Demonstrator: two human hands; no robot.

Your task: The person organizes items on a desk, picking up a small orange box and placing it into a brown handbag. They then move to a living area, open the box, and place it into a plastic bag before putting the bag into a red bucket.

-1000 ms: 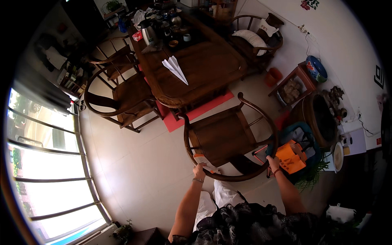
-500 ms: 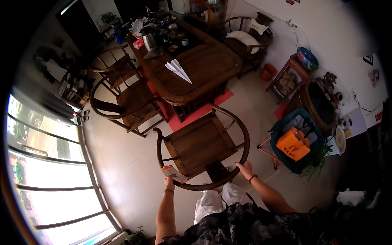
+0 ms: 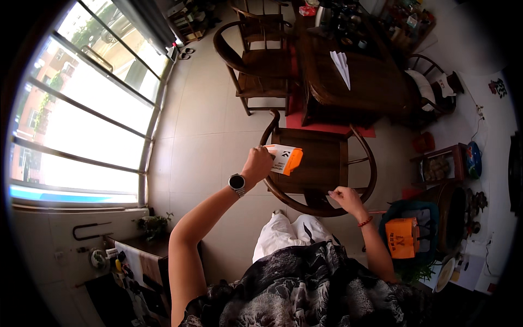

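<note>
My left hand (image 3: pixel 258 165), with a watch at its wrist, grips a flat orange-and-white packet (image 3: pixel 284 158) by one end. The packet is held up over the left side of a dark wooden armchair (image 3: pixel 316 158) with a curved back rail. My right hand (image 3: pixel 350 201), a red bead bracelet at the wrist, hovers over the near part of that rail. Its fingers are curled together and nothing shows in them. The chair faces a dark wooden table (image 3: pixel 327 95), on which a folded white paper plane (image 3: pixel 341 70) lies.
Two more wooden armchairs (image 3: pixel 264 62) stand along the table's left side. A barred window (image 3: pixel 92 131) is at far left. To the right, a dark green folding seat (image 3: pixel 427 218) holds an orange bag (image 3: pixel 401 238). A low cabinet (image 3: pixel 158 256) stands at lower left.
My left hand has lifted off the chair rail with the packet and moved up and inward. My right hand has come off the rail. The view has swung left and down.
</note>
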